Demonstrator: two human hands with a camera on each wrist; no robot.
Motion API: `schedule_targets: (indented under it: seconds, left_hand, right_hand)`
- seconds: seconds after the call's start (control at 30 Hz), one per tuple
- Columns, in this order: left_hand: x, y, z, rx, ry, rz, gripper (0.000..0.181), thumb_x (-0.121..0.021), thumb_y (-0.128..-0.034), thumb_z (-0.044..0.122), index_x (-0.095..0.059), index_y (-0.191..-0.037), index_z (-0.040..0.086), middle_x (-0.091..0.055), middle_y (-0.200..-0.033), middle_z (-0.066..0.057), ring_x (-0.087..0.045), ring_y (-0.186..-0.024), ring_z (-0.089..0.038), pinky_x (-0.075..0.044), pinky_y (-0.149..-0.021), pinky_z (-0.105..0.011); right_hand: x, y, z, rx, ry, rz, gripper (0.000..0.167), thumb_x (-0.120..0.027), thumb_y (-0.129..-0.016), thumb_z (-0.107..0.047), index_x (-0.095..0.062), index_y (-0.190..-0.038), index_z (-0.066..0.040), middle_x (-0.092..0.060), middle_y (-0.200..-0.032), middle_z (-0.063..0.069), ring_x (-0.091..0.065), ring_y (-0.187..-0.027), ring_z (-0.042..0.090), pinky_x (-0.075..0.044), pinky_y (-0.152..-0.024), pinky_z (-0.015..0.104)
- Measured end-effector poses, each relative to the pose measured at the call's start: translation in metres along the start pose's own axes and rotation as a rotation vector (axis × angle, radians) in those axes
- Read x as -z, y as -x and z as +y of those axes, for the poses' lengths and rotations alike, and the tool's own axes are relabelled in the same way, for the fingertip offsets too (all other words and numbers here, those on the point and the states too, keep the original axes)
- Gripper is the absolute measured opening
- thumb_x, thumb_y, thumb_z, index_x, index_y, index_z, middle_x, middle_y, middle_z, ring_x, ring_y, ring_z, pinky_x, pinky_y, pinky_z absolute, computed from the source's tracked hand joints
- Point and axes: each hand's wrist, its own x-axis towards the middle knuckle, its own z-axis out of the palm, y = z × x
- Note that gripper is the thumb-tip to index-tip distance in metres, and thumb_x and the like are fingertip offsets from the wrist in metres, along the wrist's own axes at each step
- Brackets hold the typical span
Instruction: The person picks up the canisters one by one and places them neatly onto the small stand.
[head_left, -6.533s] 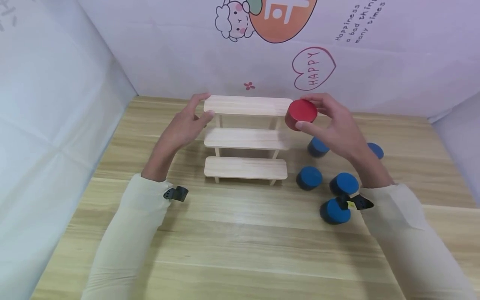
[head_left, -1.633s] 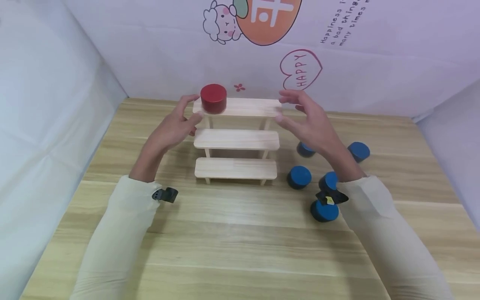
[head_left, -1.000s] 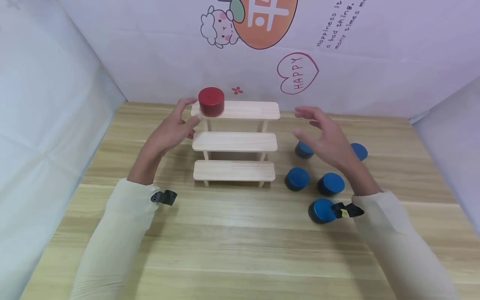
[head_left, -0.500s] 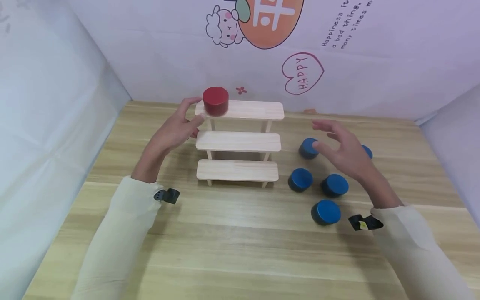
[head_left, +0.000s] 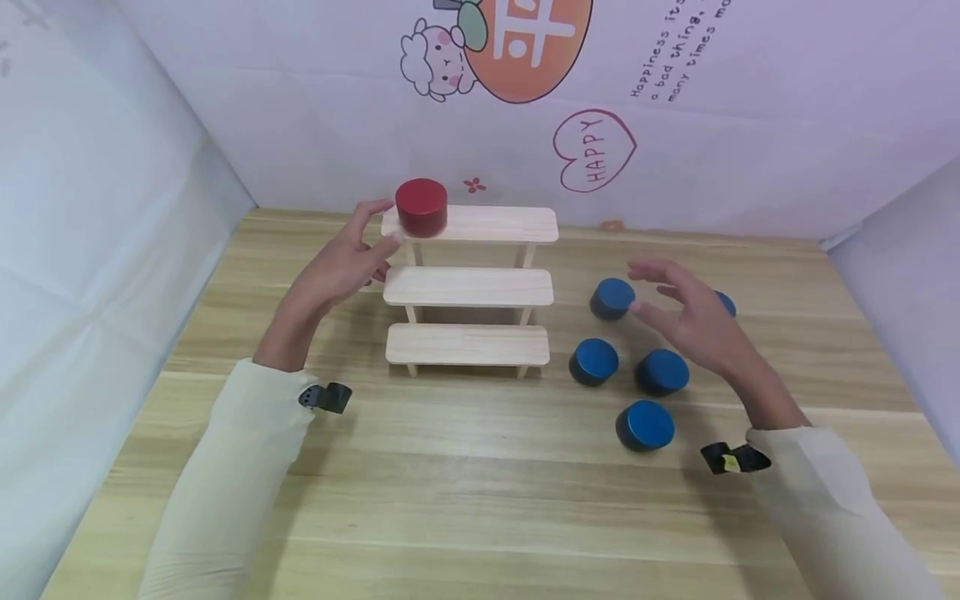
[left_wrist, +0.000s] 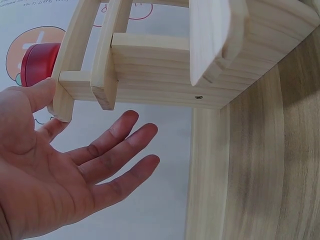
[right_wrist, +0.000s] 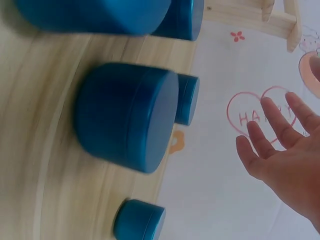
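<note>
A three-tier wooden display stand point(head_left: 468, 286) stands near the back wall. A round red tin with a lid point(head_left: 422, 208) sits at the left end of its top shelf. My left hand point(head_left: 337, 265) pinches that shelf's left end between thumb and index finger, beside the red tin; its other fingers extend below, as the left wrist view shows. My right hand point(head_left: 693, 321) hovers empty over the table, fingers loosely spread. Nearest its thumb in the head view is a blue tin point(head_left: 612, 298). In the right wrist view, blue tins point(right_wrist: 125, 115) stand apart from the hand.
Several blue tins stand right of the stand, among them a front one point(head_left: 645, 426), a middle one point(head_left: 662, 372) and one near the stand point(head_left: 593, 362). Another blue tin point(head_left: 725, 303) is partly hidden behind the right hand. A printed white backdrop point(head_left: 315, 125) bounds the wooden table.
The red tin, earlier in my right hand, now rests on the top shelf's left end. My right hand has let go and moved right, over the blue tins. The left hand stays at the stand.
</note>
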Motion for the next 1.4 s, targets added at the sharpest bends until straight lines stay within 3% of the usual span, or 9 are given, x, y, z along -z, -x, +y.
schedule_targets:
  seconds: [0.23,0.43,0.57,0.73,1.13,1.2,1.3,1.4]
  left_hand:
    - [0.001,0.0,-0.001,0.006,0.021,-0.004,0.066,-0.052,-0.103,0.043,-0.02,-0.159,0.029,-0.058,-0.11,-0.022,-0.063,-0.095,-0.035,-0.048,-0.09,-0.052]
    - [0.0,-0.001,0.0,0.001,0.025,-0.011,0.065,-0.051,-0.1032,0.043,-0.02,-0.159,0.029,-0.058,-0.109,-0.023,-0.062,-0.096,-0.035,-0.048,-0.089,-0.051]
    - [0.0,-0.001,0.0,0.005,0.027,-0.007,0.065,-0.051,-0.1034,0.043,-0.02,-0.158,0.029,-0.058,-0.106,-0.022,-0.062,-0.094,-0.035,-0.048,-0.088,-0.052]
    - [0.0,0.0,0.0,0.012,0.032,0.002,0.064,-0.05,-0.1036,0.043,-0.021,-0.158,0.03,-0.058,-0.102,-0.022,-0.062,-0.092,-0.033,-0.048,-0.086,-0.05]
    - [-0.002,0.0,0.002,0.033,0.059,0.006,0.062,-0.051,-0.104,0.039,-0.022,-0.158,0.03,-0.057,-0.101,-0.021,-0.061,-0.09,-0.033,-0.047,-0.088,-0.05]
    - [-0.002,0.0,0.001,0.033,0.065,0.0,0.062,-0.051,-0.104,0.038,-0.022,-0.158,0.03,-0.056,-0.101,-0.021,-0.06,-0.091,-0.033,-0.047,-0.088,-0.05]
    - [-0.002,0.0,0.001,0.027,0.069,-0.004,0.063,-0.051,-0.1039,0.038,-0.021,-0.158,0.029,-0.056,-0.1,-0.021,-0.059,-0.092,-0.036,-0.047,-0.088,-0.05]
    - [-0.002,0.0,0.002,0.016,0.062,0.003,0.063,-0.051,-0.104,0.039,-0.021,-0.158,0.029,-0.056,-0.1,-0.021,-0.06,-0.092,-0.037,-0.047,-0.088,-0.051]
  right_hand:
    - [0.007,0.003,0.012,-0.011,0.035,-0.081,0.054,-0.062,-0.101,-0.025,-0.043,-0.148,-0.008,-0.048,-0.146,0.015,-0.039,-0.137,0.034,-0.028,-0.109,0.061]
    - [0.016,0.012,0.02,-0.009,0.032,-0.127,0.053,-0.063,-0.1,-0.019,-0.043,-0.148,-0.007,-0.048,-0.145,0.015,-0.04,-0.135,0.033,-0.029,-0.107,0.061]
    - [0.02,0.018,0.024,-0.04,0.043,-0.147,0.054,-0.064,-0.099,-0.018,-0.043,-0.148,-0.008,-0.049,-0.143,0.015,-0.041,-0.134,0.032,-0.03,-0.106,0.058]
    - [0.023,0.026,0.029,-0.092,0.023,-0.175,0.055,-0.065,-0.099,-0.021,-0.043,-0.148,-0.009,-0.048,-0.144,0.016,-0.036,-0.137,0.04,-0.028,-0.107,0.062]
    - [0.035,0.042,0.042,-0.124,0.05,-0.196,0.058,-0.069,-0.096,-0.017,-0.044,-0.148,-0.011,-0.05,-0.142,0.017,-0.036,-0.136,0.043,-0.029,-0.102,0.066]
    - [0.036,0.044,0.043,-0.117,0.058,-0.196,0.058,-0.069,-0.096,-0.016,-0.044,-0.148,-0.011,-0.051,-0.142,0.016,-0.038,-0.135,0.039,-0.03,-0.104,0.06]
    - [0.037,0.047,0.045,-0.085,0.07,-0.183,0.057,-0.07,-0.095,-0.014,-0.047,-0.146,-0.01,-0.052,-0.141,0.015,-0.042,-0.132,0.029,-0.032,-0.106,0.037]
    - [0.039,0.047,0.047,-0.047,0.083,-0.167,0.056,-0.071,-0.093,-0.01,-0.048,-0.145,-0.009,-0.054,-0.139,0.014,-0.046,-0.127,0.019,-0.03,-0.099,0.016]
